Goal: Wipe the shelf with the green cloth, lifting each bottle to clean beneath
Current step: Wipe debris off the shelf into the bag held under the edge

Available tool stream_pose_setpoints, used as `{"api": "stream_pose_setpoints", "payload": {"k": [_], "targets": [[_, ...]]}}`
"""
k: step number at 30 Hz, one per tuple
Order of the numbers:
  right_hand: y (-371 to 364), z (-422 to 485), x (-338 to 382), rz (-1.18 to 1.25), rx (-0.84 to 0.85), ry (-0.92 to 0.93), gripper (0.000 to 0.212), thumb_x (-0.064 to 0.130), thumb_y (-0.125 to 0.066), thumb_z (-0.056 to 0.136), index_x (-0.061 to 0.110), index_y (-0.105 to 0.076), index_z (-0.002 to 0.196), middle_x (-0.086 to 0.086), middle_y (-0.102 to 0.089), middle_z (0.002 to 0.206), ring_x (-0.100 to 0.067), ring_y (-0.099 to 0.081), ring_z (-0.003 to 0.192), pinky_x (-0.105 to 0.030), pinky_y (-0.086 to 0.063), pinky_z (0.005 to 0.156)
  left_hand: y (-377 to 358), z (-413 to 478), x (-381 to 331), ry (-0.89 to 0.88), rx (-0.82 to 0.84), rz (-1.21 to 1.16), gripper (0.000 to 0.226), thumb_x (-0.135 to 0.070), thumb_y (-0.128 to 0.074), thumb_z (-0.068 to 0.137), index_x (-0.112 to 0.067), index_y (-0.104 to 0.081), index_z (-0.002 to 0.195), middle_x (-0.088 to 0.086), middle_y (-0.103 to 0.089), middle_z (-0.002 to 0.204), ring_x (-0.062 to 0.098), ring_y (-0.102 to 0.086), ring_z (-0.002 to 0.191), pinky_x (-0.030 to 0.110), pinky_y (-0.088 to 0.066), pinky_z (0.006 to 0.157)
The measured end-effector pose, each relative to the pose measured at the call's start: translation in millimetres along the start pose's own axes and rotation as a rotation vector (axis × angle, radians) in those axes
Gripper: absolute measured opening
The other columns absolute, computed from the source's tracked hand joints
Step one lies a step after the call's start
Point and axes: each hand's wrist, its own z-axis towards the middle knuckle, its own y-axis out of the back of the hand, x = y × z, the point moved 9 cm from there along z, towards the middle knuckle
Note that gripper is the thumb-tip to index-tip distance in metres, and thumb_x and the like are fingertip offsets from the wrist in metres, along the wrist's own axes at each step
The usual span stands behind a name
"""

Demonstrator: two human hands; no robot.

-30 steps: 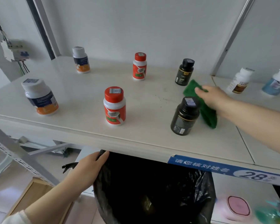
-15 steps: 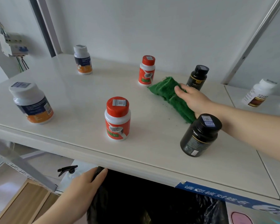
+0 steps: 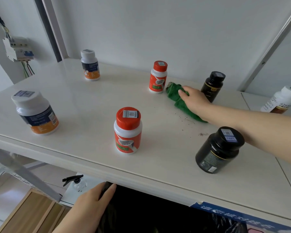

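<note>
Two hands: right hand [image 3: 194, 101] pressing flat-fingered on the green cloth [image 3: 173, 94]; left hand [image 3: 91, 207] down on the rim of the black bag [image 3: 141, 214] below. Gripping or just resting, can't tell.
Cloth: bunched on the shelf [image 3: 91, 101], between the rear red bottle [image 3: 158, 78] and the rear black bottle [image 3: 212, 84], just beside the red one.
Progress: early, I'd say. Dark crumbs [image 3: 186, 117] lie beside the cloth; front red bottle [image 3: 128, 130] and front black bottle [image 3: 218, 150] standing, nothing lifted.
Writing: barcode stickers on caps; label print too small. Blue strip [image 3: 233, 214] on the shelf edge shows white Chinese characters, blurred.
</note>
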Motion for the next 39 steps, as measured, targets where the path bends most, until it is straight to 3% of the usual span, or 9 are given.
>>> {"api": "stream_pose_setpoints", "payload": {"k": [4, 8, 14, 17, 19, 24, 29, 35, 39], "targets": [[-10, -16, 7, 0.082, 0.172, 0.136, 0.047, 0.036, -0.039, 0.096, 0.016, -0.037, 0.138, 0.001, -0.04, 0.144, -0.018, -0.034, 0.133, -0.021, -0.023, 0.1, 1, -4, -3, -0.015, -0.007, -0.012, 0.023, -0.032, -0.046, 0.092, -0.044, -0.049, 0.073, -0.03, -0.049, 0.078, -0.014, -0.041, 0.073, -0.007, -0.03, 0.06], [-21, -36, 22, 0.189, 0.385, 0.223, 0.039, 0.029, -0.045, 0.094, 0.017, -0.047, 0.131, 0.024, -0.049, 0.109, -0.004, -0.043, 0.112, -0.006, -0.029, 0.089, -1, -4, -3, 0.003, 0.024, -0.012, 0.022, -0.034, -0.045, 0.092, -0.043, -0.05, 0.073, -0.027, -0.053, 0.079, -0.017, -0.042, 0.075, -0.004, -0.032, 0.059], [-11, -17, 53, 0.406, 0.401, 0.235, 0.022, 0.029, -0.046, 0.093, 0.031, -0.057, 0.113, 0.007, -0.063, 0.112, -0.004, -0.061, 0.098, -0.016, -0.047, 0.085, -1, -3, -3, 0.007, 0.032, 0.053, 0.021, -0.036, -0.044, 0.092, -0.041, -0.049, 0.073, -0.027, -0.052, 0.078, -0.017, -0.042, 0.074, -0.005, -0.032, 0.06], [-29, -10, 68, 0.291, 0.367, 0.294, 0.041, 0.03, -0.046, 0.093, 0.018, -0.045, 0.132, -0.002, -0.048, 0.137, -0.016, -0.044, 0.126, -0.025, -0.029, 0.105, -1, -6, -3, 0.015, 0.031, 0.057, 0.019, -0.039, -0.042, 0.092, -0.043, -0.049, 0.075, -0.027, -0.054, 0.082, -0.015, -0.044, 0.078, -0.004, -0.031, 0.061], [-52, -14, 75, 0.176, 0.472, 0.332, 0.046, 0.032, -0.046, 0.093, 0.018, -0.04, 0.136, -0.002, -0.037, 0.145, -0.017, -0.031, 0.135, -0.022, -0.021, 0.103, 0, -8, -5, 0.006, 0.031, 0.073, 0.018, -0.041, -0.041, 0.092, -0.045, -0.049, 0.078, -0.029, -0.054, 0.085, -0.016, -0.044, 0.079, -0.003, -0.032, 0.063], [-67, -33, 78, 0.045, 0.703, 0.406, 0.031, 0.03, -0.045, 0.093, 0.03, -0.051, 0.124, 0.01, -0.051, 0.127, -0.004, -0.043, 0.12, -0.016, -0.029, 0.102, 0, -11, -2, 0.025, 0.012, 0.049, 0.018, -0.042, -0.041, 0.092, -0.041, -0.055, 0.08, -0.027, -0.058, 0.087, -0.015, -0.048, 0.082, 0.001, -0.035, 0.068], [-49, -52, 66, 0.118, 0.681, 0.412, 0.019, 0.017, -0.046, 0.093, 0.025, -0.057, 0.106, 0.019, -0.058, 0.103, 0.018, -0.054, 0.089, 0.004, -0.037, 0.078, -2, -12, -2, 0.058, 0.009, 0.034, 0.028, -0.041, -0.042, 0.091, -0.023, -0.063, 0.088, -0.007, -0.068, 0.091, 0.009, -0.06, 0.092, 0.029, -0.045, 0.086], [-18, -52, 32, 0.003, 0.538, 0.346, 0.031, 0.025, -0.045, 0.094, 0.016, -0.055, 0.121, 0.005, -0.059, 0.112, -0.009, -0.052, 0.103, -0.015, -0.037, 0.091, -4, -14, -4, 0.067, 0.002, 0.041, 0.025, -0.042, -0.04, 0.092, -0.029, -0.06, 0.086, -0.015, -0.062, 0.09, 0.007, -0.056, 0.089, 0.027, -0.042, 0.076], [-1, -62, 7, 0.116, 0.479, 0.261, 0.014, 0.025, -0.047, 0.093, 0.028, -0.058, 0.1, 0.017, -0.061, 0.094, 0.004, -0.055, 0.086, -0.001, -0.039, 0.071, -10, -15, -7, 0.062, 0.006, 0.013, 0.024, -0.04, -0.041, 0.093, -0.033, -0.058, 0.079, -0.012, -0.063, 0.088, 0.007, -0.057, 0.085, 0.017, -0.04, 0.067]]}}
